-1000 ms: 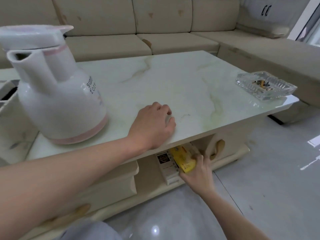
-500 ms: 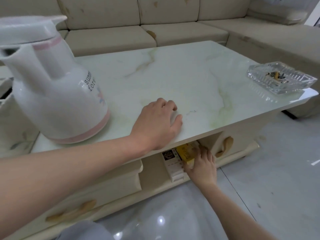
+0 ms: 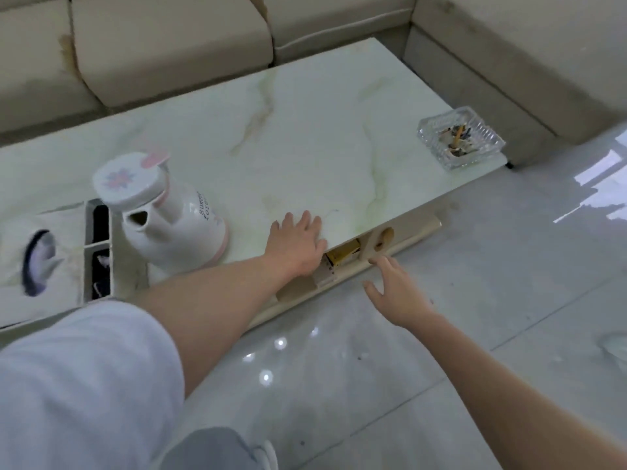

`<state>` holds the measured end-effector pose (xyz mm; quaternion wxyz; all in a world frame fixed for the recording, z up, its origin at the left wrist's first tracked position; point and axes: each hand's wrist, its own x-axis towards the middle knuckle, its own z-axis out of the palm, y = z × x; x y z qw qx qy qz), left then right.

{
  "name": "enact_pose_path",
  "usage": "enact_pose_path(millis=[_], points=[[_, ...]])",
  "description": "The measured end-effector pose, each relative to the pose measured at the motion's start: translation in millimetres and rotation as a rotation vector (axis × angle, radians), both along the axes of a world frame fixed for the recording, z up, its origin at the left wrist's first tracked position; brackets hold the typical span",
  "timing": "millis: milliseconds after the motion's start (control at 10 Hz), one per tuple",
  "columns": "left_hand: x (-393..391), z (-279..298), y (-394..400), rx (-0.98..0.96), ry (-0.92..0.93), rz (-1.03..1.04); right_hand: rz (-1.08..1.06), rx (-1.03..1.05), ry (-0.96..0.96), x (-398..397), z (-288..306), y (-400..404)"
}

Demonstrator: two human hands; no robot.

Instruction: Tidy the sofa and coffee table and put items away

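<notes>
The pale marble coffee table (image 3: 305, 137) fills the middle of the view. My left hand (image 3: 297, 244) lies flat on its front edge, fingers apart, holding nothing. Below that edge, on the lower shelf, a yellow box (image 3: 342, 254) lies beside a white box (image 3: 325, 273). My right hand (image 3: 395, 288) hovers open over the floor just in front of the shelf, clear of the boxes and empty. A white jug with pink trim (image 3: 169, 215) stands on the table to the left of my left hand.
A glass ashtray (image 3: 461, 137) with cigarette butts sits at the table's right corner. A tissue box (image 3: 37, 262) and a divided organiser (image 3: 98, 249) are at the left end. The beige corner sofa (image 3: 169, 42) wraps behind and to the right. Glossy tiled floor (image 3: 475, 300) lies in front.
My right hand has let go of the yellow box and drawn back out of the shelf. My head has risen, so I look down on the table from higher up.
</notes>
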<state>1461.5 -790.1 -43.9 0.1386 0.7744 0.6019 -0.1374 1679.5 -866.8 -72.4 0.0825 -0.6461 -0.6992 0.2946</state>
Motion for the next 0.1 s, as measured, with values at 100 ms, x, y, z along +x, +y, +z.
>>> enact_pose_path(millis=[100], points=[[16.5, 48.0, -43.2, -0.1, -0.108, -0.011, 0.015, -0.075, -0.081, 13.7, 75.8, -10.3]])
